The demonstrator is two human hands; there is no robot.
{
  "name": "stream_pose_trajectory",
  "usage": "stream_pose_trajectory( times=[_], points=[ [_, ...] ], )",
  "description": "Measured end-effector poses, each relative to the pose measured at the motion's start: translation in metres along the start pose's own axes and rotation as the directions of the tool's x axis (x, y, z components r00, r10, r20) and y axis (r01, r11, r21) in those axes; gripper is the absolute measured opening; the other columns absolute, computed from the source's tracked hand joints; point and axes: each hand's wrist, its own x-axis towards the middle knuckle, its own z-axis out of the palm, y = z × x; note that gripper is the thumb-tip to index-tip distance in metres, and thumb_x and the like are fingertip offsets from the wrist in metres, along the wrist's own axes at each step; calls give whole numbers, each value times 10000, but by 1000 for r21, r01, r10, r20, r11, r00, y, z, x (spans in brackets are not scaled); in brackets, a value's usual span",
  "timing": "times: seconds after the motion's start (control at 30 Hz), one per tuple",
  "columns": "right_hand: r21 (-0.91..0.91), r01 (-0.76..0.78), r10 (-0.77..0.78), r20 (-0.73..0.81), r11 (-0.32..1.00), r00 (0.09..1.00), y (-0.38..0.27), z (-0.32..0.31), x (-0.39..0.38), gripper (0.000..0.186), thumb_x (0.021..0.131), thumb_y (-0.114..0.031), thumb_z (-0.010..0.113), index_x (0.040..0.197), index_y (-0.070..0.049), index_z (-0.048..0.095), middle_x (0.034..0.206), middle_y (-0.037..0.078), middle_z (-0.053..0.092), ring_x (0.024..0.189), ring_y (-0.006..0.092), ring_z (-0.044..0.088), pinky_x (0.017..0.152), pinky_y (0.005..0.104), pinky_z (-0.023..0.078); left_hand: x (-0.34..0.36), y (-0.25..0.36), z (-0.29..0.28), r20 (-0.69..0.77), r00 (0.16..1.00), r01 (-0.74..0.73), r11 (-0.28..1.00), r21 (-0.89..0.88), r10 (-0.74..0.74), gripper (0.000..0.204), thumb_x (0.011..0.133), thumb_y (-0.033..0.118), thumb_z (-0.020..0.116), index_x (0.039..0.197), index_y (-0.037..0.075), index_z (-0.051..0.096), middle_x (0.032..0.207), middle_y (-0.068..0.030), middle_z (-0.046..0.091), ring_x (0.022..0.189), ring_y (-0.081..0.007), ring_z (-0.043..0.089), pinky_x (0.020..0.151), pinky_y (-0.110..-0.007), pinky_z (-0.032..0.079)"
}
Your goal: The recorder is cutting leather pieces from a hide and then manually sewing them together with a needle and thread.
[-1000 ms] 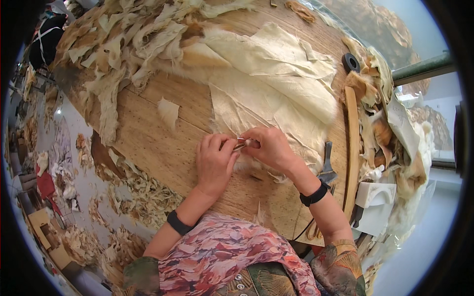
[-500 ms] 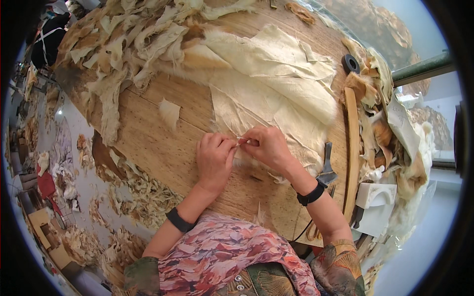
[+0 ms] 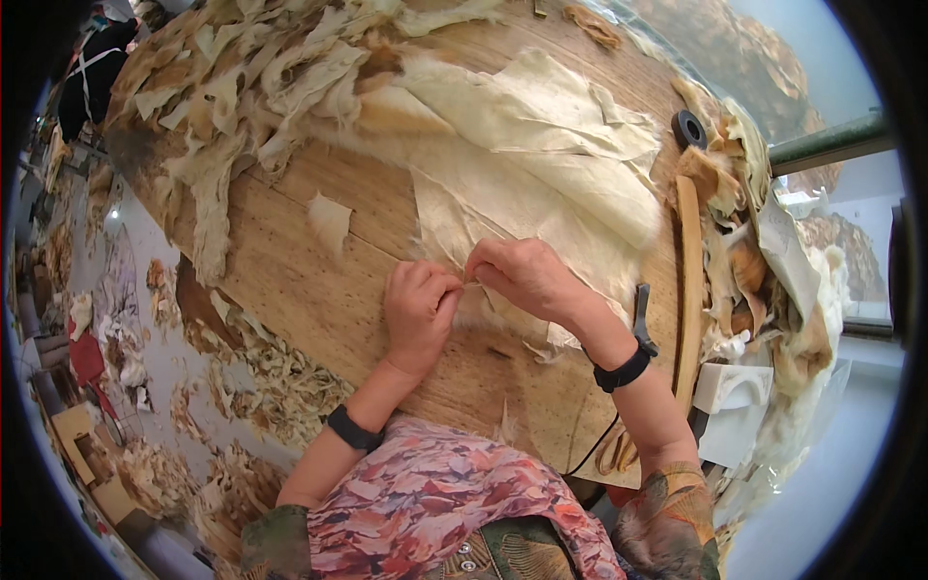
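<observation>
The left hand (image 3: 418, 304) has its thumb and forefinger drawn together in a tight pinch; the right hand (image 3: 527, 278) has its fingers closed likewise, almost tip to tip with the left; whatever lies between them is too small to tell; so close a meeting of fingertips probably serves fine control. The large cream-coloured hide with a furry fringe (image 3: 551, 184) lies smooth side up on the brown wooden counter (image 3: 300, 251), its near edge at the hands, likely so both can reach it; the dark angular tool (image 3: 642, 314) sits just beside the right wrist, presumably for easy reach; the jumbled heap of tan and cream pelts (image 3: 261, 87) lies farther off, perhaps to leave working room.
</observation>
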Motion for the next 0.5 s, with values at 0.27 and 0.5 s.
stream_pose_trajectory(
  times=[0.27,0.5],
  points=[
    [11,-56,57,-32,998,998,1,2,5,93,882,-132,579,881,-71,650,782,152,665,748,349,654,668,422,517,-2,-1,1,-21,1000,-17,1000,-6,17,91,732,64,712,787,88,644,864,-28,595,868,-258,540,788,-382,417],
    [6,-1,2,-61,1000,998,4,7,4,85,878,-123,582,885,-65,644,778,154,662,751,355,654,671,429,518,-3,-3,2,-25,1000,-16,1000,-10,15,87,735,64,710,788,83,645,871,-33,598,877,-259,543,789,-381,418]
  ],
)
